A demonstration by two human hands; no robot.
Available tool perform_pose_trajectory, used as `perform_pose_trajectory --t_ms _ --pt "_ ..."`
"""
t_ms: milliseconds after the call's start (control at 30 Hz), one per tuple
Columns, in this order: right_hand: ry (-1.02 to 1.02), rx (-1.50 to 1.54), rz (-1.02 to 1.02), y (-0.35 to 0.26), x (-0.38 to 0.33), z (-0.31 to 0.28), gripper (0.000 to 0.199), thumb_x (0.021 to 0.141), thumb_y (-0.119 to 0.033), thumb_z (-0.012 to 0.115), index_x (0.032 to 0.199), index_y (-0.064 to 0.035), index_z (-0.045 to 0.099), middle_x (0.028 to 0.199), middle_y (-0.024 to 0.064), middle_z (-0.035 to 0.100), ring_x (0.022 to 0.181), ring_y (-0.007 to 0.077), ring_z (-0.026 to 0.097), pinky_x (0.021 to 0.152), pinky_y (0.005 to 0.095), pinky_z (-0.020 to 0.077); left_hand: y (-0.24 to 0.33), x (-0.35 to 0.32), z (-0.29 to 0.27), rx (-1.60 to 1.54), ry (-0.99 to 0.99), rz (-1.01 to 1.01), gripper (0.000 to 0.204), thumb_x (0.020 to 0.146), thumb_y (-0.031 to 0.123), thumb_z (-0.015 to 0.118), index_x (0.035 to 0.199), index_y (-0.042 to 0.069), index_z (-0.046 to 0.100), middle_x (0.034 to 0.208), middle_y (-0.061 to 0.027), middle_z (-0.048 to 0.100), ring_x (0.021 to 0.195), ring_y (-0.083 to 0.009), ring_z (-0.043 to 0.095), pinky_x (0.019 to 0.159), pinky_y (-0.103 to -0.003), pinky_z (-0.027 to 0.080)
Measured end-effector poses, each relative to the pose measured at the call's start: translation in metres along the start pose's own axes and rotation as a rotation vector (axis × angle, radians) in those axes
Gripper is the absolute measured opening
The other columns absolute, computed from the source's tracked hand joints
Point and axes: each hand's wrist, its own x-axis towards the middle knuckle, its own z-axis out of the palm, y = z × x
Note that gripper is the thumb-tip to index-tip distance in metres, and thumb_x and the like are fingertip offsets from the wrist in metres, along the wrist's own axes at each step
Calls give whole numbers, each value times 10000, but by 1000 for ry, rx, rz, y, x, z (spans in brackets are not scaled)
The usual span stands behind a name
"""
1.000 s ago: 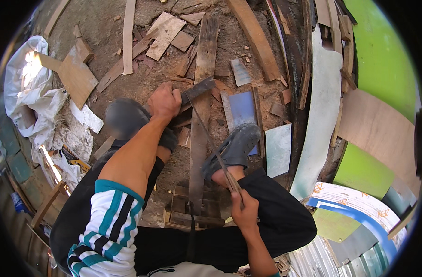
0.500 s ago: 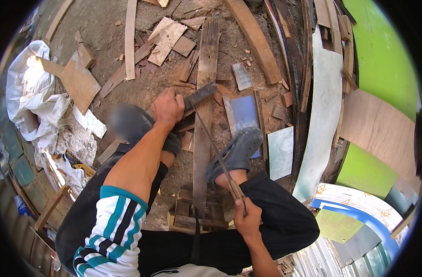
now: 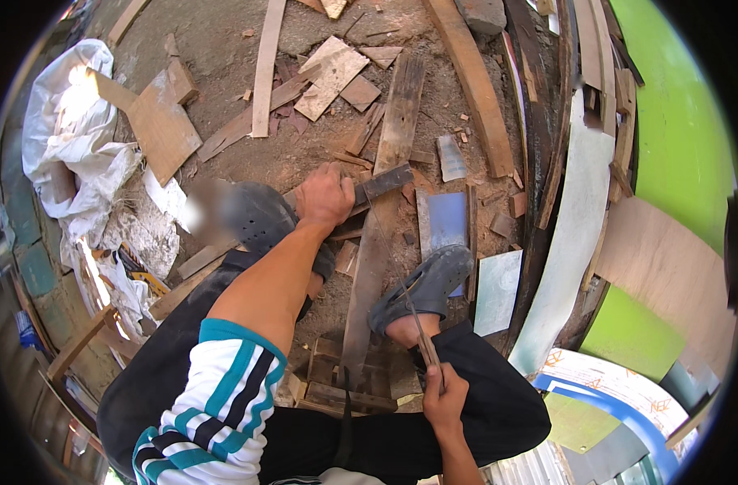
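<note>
My left hand (image 3: 325, 194) is closed over a short dark wood strip (image 3: 385, 184), pressing it across a long weathered plank (image 3: 369, 250) on the ground. The strip's free end sticks out to the right of my knuckles. In my right hand (image 3: 446, 396) is the wooden handle of a handsaw (image 3: 407, 293). Its thin blade, seen almost edge-on, runs up and left past my right shoe (image 3: 424, 289) and meets the strip just right of my left hand. My left shoe (image 3: 260, 217) is beside the strip's other end.
A small slatted wooden stand (image 3: 345, 396) is under the plank's near end. White sacking (image 3: 70, 153) and plywood offcuts (image 3: 163, 125) are at left. Long boards (image 3: 474, 89), a pale curved sheet (image 3: 575, 218) and green panels (image 3: 680, 105) line the right. Scraps litter the dirt.
The whole view has shifted, so the scene sits further right and lower. Both hands keep their grips, and the saw blade stays against the strip.
</note>
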Motion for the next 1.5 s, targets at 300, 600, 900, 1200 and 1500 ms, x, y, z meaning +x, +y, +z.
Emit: perform_pose_trajectory --t_ms 300,600,900,1200,1500 --pt "39 71 -128 -53 136 83 433 1016 -353 582 832 38 597 644 248 571 592 388 595 591 435 451 4 0 -6 -39 21 -11 252 873 246 540 966 31 634 1020 -183 665 959 -395 655 841 -510 517" --pt "25 214 -295 -23 120 83 431 906 -293 751 1151 22 588 811 119 668 704 250 636 708 350 506 2 -4 -5 -114 -26 -37 257 869 258 560 993 45 629 1019 -164 656 1006 -377 641 872 -509 509" --pt "0 -44 -339 -39 45 26 478 930 -138 698 1345 60 565 1241 274 660 1156 324 664 993 377 492 -3 -6 -3 -106 -25 -75 303 864 294 577 1022 48 655 1057 -148 670 1031 -339 643 891 -503 500" --pt "5 -42 -313 -56 84 50 438 952 -104 658 1345 68 570 1232 245 679 1119 294 686 943 352 514 1 -2 -3 -101 -92 -63 325 873 314 582 1039 45 658 1074 -158 669 1045 -343 640 902 -488 505" --pt "-26 -128 -214 -61 -1 -13 454 932 -91 680 1330 98 567 1156 275 699 1081 306 705 937 374 525 0 -3 4 -114 10 -40 260 859 263 560 985 48 633 1009 -166 657 999 -366 642 874 -501 510"
